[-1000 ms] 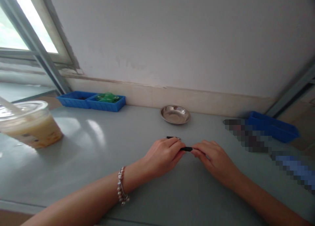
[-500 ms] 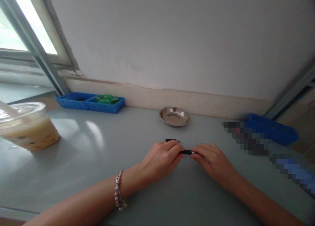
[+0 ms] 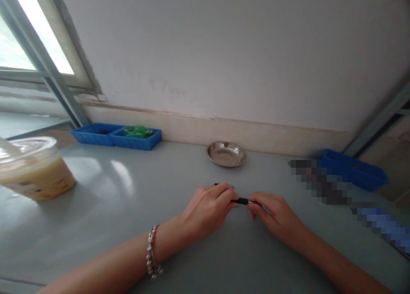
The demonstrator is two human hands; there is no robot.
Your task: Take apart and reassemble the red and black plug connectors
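Between my two hands is a pen (image 3: 241,201) with a black grip and a silvery tip, held roughly level just above the grey table. My left hand (image 3: 209,206), with a beaded bracelet at the wrist, is closed around its body and hides that part. The fingers of my right hand (image 3: 270,211) pinch the pen at the tip end. Just behind my left hand lies another black piece with a metallic tip (image 3: 224,184), mostly covered by the hand. A shallow round steel dish (image 3: 226,154) sits farther back, near the wall.
At the back left is a blue two-part tray (image 3: 137,143) with green items in one compartment. A lidded drink cup (image 3: 41,174) with a straw stands at left. Another blue tray (image 3: 354,170) is at back right, beside blurred-out objects (image 3: 320,183). The wall (image 3: 224,63) bounds the table.
My right fingers have shifted slightly on the pen's tip end, and the pen tilts a little down to the right. The view has moved slightly.
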